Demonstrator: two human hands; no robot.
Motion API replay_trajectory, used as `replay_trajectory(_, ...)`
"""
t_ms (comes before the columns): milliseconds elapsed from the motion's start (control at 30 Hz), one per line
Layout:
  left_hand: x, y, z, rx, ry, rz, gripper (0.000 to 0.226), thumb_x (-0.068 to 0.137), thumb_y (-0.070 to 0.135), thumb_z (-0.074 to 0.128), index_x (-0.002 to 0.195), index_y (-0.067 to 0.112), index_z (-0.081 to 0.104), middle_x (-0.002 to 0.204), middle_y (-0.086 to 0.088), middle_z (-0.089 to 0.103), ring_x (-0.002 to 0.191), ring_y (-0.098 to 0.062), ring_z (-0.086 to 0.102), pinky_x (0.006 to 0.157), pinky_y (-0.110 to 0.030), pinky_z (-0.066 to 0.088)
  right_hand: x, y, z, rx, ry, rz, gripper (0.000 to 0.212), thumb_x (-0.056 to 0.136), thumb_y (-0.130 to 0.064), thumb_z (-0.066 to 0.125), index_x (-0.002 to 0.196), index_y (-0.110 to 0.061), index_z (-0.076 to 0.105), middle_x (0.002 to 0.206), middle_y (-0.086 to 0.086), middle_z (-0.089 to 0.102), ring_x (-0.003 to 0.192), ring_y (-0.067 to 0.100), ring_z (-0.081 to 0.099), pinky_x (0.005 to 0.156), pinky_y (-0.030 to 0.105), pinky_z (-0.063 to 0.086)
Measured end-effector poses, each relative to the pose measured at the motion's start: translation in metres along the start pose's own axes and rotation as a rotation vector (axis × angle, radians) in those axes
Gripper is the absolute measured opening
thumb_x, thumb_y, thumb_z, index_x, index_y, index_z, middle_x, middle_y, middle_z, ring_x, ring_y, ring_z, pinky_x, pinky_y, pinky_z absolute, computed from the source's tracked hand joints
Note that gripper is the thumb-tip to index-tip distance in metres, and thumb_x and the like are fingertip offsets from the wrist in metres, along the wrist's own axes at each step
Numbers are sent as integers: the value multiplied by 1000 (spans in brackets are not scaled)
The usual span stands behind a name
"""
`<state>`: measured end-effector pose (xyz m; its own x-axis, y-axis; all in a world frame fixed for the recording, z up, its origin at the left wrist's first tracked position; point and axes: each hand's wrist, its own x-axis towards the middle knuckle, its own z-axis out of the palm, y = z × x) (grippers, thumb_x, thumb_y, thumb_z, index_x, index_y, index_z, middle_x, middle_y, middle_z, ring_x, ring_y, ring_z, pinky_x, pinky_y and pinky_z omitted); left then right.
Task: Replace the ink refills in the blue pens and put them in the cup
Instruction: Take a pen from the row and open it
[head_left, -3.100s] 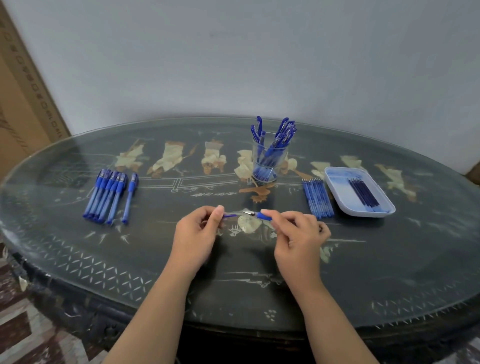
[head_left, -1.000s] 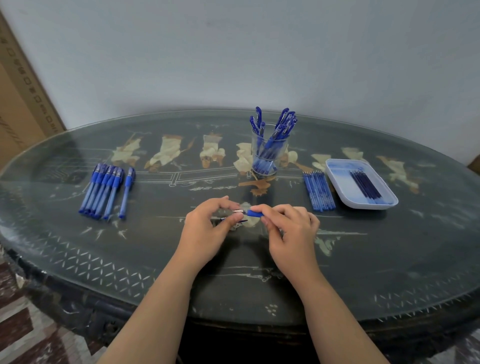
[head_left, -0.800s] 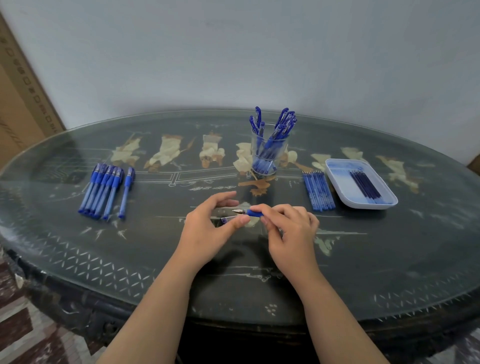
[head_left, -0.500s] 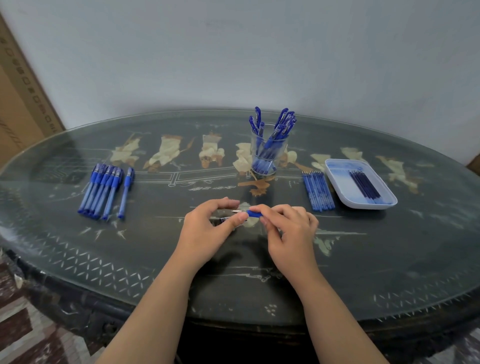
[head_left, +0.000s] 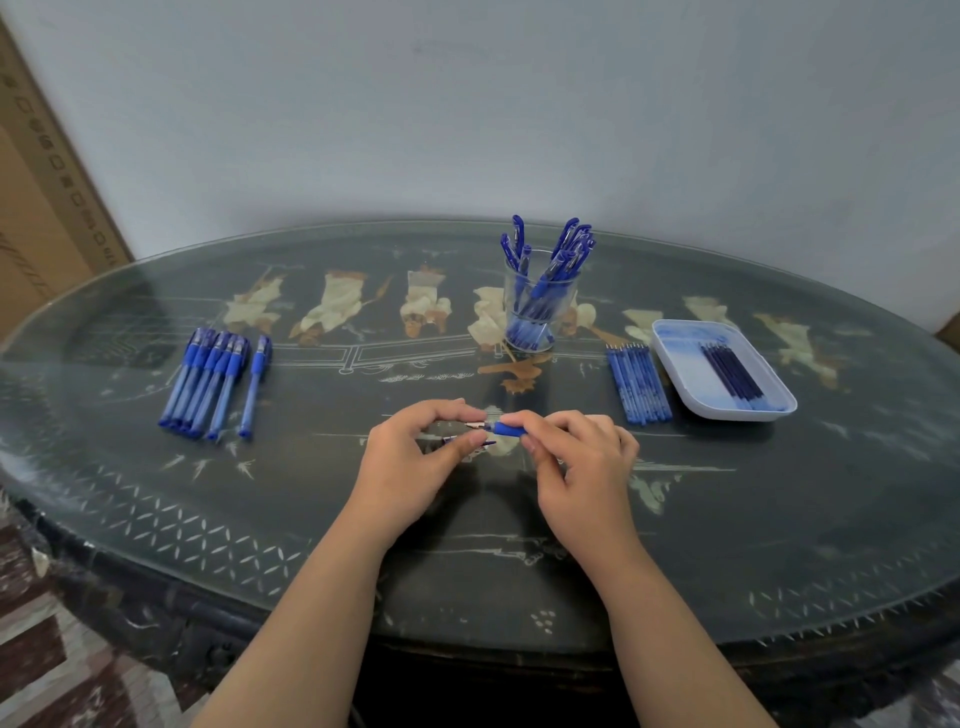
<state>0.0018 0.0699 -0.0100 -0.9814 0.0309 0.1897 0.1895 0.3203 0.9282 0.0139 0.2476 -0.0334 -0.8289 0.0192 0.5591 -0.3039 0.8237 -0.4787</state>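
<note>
Over the middle of the table my right hand (head_left: 579, 462) grips a blue pen (head_left: 505, 429) by its rubber grip, tip pointing left. My left hand (head_left: 410, 457) pinches the pen's metal tip between thumb and forefinger and also holds a thin refill (head_left: 485, 443) lower in its fingers. A clear cup (head_left: 540, 312) holding several blue pens stands behind the hands. Several capped blue pens (head_left: 208, 382) lie in a row at the left. A row of blue refills (head_left: 639, 382) lies at the right.
A white tray (head_left: 670, 338) at the right holds several dark refills (head_left: 732, 371). The oval table (head_left: 779, 519) has a glass top over dark inlay. A cardboard box (head_left: 36, 208) leans on the wall at the far left.
My left fingers opened briefly, then closed again on the pen's tip. My right hand has kept its hold on the grip; both hands stay in the same place.
</note>
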Motion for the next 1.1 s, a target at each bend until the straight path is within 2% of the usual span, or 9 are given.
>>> replay_trajectory(100, 1, 1, 1, 57, 14, -7, 11, 83, 32, 73, 94, 32, 75, 103, 20, 69, 109, 13, 56, 92, -15, 40, 0, 0, 0, 0, 7, 2, 34, 92, -22, 55, 114, -47, 65, 90, -20, 56, 91, 8, 46, 84, 31, 23)
replay_trajectory(200, 0, 3, 0, 60, 2, -23, 31, 76, 41, 75, 107, 35, 72, 107, 21, 68, 107, 13, 56, 87, -5, 39, 1, -1, 0, 1, 4, 2, 36, 92, -21, 54, 114, -48, 64, 89, -21, 54, 91, 6, 45, 84, 31, 23)
replay_trajectory(300, -1, 3, 0, -29, -8, -4, 38, 77, 26, 80, 113, 31, 68, 100, 18, 72, 103, 6, 62, 93, -16, 46, 1, -1, -1, -1, 8, 2, 36, 92, -21, 55, 113, -48, 64, 89, -20, 55, 90, 6, 45, 84, 31, 23)
replay_trajectory(433, -1, 3, 1, -34, 58, -30, 13, 81, 20, 78, 89, 30, 73, 89, 17, 73, 93, 0, 65, 93, -32, 51, 1, -1, -1, -9, -4, 2, 35, 92, -22, 55, 114, -48, 64, 89, -19, 56, 91, 6, 45, 84, 30, 21)
replay_trajectory(533, 0, 2, 1, -43, 53, -52, 11, 82, 24, 76, 88, 33, 75, 87, 17, 73, 92, -1, 65, 92, -31, 50, 1, -1, 0, -9, -3, 3, 35, 93, -23, 54, 114, -48, 64, 90, -19, 56, 91, 6, 45, 84, 31, 22)
replay_trajectory(800, 0, 2, -4, -225, 77, -61, 30, 87, 6, 69, 101, 32, 74, 99, 9, 75, 100, -7, 68, 90, -23, 49, 1, 1, 0, -3, -7, 20, 38, 93, -19, 56, 116, -48, 64, 91, -20, 56, 92, 6, 45, 85, 30, 22)
replay_trajectory(900, 0, 0, -9, -62, 132, -65, 32, 83, 11, 75, 106, 34, 69, 88, 10, 74, 92, 1, 66, 89, -13, 44, 1, 1, -1, 7, 11, 28, 38, 92, -20, 55, 115, -48, 64, 90, -21, 55, 91, 6, 45, 84, 30, 22)
replay_trajectory(967, 0, 1, -17, 186, 165, -40, 25, 78, 17, 81, 93, 31, 66, 78, 14, 71, 85, 9, 62, 79, -2, 39, 1, 1, 0, 10, 21, 28, 38, 92, -21, 54, 115, -48, 64, 89, -21, 54, 90, 5, 44, 84, 30, 22)
replay_trajectory(1100, 0, 1, -31, 367, 134, -59, 16, 77, 19, 82, 78, 29, 69, 77, 19, 69, 79, 8, 59, 70, -1, 36, 1, 1, 0, 17, 27, 21, 39, 91, -18, 57, 115, -48, 64, 88, -21, 54, 90, 6, 45, 84, 30, 22)
